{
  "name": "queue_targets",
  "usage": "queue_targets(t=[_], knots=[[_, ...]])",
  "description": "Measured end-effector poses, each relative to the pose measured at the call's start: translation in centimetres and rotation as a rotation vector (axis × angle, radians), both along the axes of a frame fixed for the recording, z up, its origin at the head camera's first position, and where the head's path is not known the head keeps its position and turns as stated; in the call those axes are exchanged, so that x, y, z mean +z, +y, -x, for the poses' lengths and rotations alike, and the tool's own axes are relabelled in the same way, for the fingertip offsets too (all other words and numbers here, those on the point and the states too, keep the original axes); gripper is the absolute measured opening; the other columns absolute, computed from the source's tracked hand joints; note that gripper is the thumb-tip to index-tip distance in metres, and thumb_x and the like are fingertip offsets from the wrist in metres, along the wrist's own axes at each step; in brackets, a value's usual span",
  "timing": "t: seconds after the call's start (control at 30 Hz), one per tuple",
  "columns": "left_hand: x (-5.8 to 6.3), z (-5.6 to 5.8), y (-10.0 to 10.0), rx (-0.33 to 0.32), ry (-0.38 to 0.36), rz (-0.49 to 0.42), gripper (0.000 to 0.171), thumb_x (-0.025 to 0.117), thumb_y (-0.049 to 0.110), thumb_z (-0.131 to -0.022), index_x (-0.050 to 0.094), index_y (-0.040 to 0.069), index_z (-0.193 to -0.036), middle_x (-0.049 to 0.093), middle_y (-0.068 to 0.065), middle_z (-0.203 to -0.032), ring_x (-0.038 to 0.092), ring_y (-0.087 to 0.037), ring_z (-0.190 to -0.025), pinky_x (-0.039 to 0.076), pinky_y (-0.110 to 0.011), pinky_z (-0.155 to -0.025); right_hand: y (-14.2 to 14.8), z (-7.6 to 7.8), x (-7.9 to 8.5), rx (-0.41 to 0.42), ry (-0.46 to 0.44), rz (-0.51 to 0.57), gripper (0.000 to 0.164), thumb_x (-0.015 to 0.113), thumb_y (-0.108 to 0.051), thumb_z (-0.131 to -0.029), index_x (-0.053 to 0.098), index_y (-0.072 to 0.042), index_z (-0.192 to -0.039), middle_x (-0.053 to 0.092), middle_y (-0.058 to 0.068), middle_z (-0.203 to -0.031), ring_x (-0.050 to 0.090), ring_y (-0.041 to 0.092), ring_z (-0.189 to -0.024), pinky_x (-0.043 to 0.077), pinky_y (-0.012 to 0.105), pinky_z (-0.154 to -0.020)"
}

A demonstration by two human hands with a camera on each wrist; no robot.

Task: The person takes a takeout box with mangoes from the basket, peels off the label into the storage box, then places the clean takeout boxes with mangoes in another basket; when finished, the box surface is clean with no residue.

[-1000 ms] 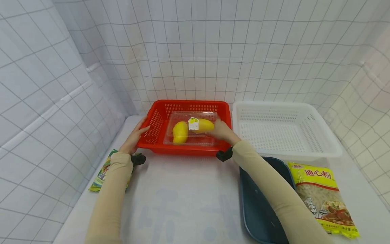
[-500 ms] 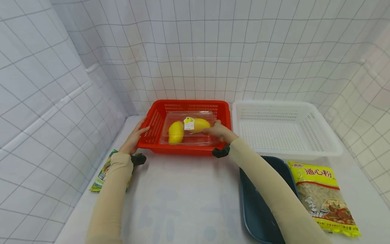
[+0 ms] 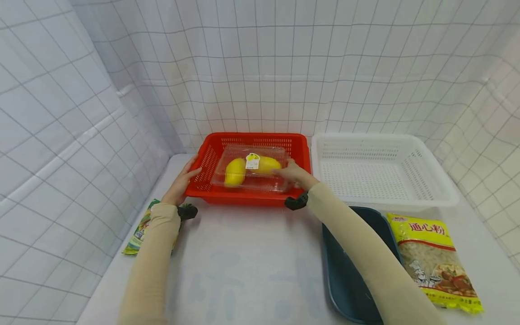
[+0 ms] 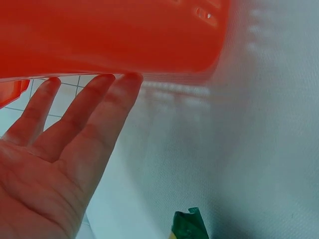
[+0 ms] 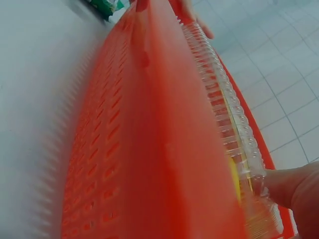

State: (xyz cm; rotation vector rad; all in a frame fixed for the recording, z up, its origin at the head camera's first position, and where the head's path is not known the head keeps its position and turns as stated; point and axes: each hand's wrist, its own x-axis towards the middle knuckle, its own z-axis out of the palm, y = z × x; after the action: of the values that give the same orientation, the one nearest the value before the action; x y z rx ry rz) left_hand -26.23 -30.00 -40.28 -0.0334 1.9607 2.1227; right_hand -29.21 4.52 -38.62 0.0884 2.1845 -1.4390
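A clear plastic box (image 3: 260, 183) with two yellow mangoes (image 3: 234, 171) and a white label (image 3: 252, 161) is inside the red basket (image 3: 243, 198), slightly tilted. The right hand (image 3: 296, 174) grips the box's right end; its thumb (image 5: 284, 185) presses on the clear edge in the right wrist view, while its other fingers are mostly hidden. At the basket's left side, the left hand (image 3: 178, 183) touches the outer wall. Its straight fingers (image 4: 94, 117) rest against the red plastic in the left wrist view.
A white basket (image 3: 365, 203) stands right of the red one. In front of it are a dark blue tray (image 3: 335, 271), partly under the right sleeve, and a yellow bag of pasta (image 3: 434, 262). A green packet (image 3: 140, 232) lies beneath the left forearm.
The right hand has shifted the plastic box left in the basket, then its front edge has risen a little. The left hand has stayed at the basket's side.
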Motion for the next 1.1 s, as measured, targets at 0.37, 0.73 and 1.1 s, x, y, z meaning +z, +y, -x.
queue_targets(t=[0.37,0.73,1.1], knots=[[-0.3,0.1,-0.3,0.018,-0.014,-0.005,0.061,0.038,0.017,-0.103,0.007,0.03,-0.154,0.014,-0.015,-0.152,0.046,-0.028,-0.11,0.052,-0.034,-0.082,-0.5,-0.3,-0.7,-0.083,0.088,0.067,0.082,0.065,-0.034,-0.09,0.017,-0.007,-0.15,0.036,0.018,-0.142,0.062,0.027,-0.08,0.055,0.033,-0.073],[-0.4,0.4,-0.3,0.009,-0.017,-0.003,0.063,0.041,0.019,-0.103,0.006,0.032,-0.153,0.018,-0.013,-0.149,0.049,-0.026,-0.107,0.052,-0.036,-0.082,-0.5,-0.7,-0.4,-0.098,0.155,0.043,0.079,0.065,-0.035,-0.09,0.021,-0.011,-0.151,0.037,0.015,-0.142,0.054,0.029,-0.101,0.054,0.036,-0.079],[-0.5,0.5,-0.2,0.009,-0.025,-0.036,0.063,0.042,0.019,-0.102,0.007,0.032,-0.153,0.02,-0.012,-0.148,0.057,-0.016,-0.095,0.053,-0.036,-0.081,0.4,-1.2,1.7,-0.085,0.215,0.088,0.08,0.065,-0.035,-0.09,0.019,-0.012,-0.151,0.038,0.015,-0.141,0.065,0.031,-0.077,0.056,0.034,-0.069]])
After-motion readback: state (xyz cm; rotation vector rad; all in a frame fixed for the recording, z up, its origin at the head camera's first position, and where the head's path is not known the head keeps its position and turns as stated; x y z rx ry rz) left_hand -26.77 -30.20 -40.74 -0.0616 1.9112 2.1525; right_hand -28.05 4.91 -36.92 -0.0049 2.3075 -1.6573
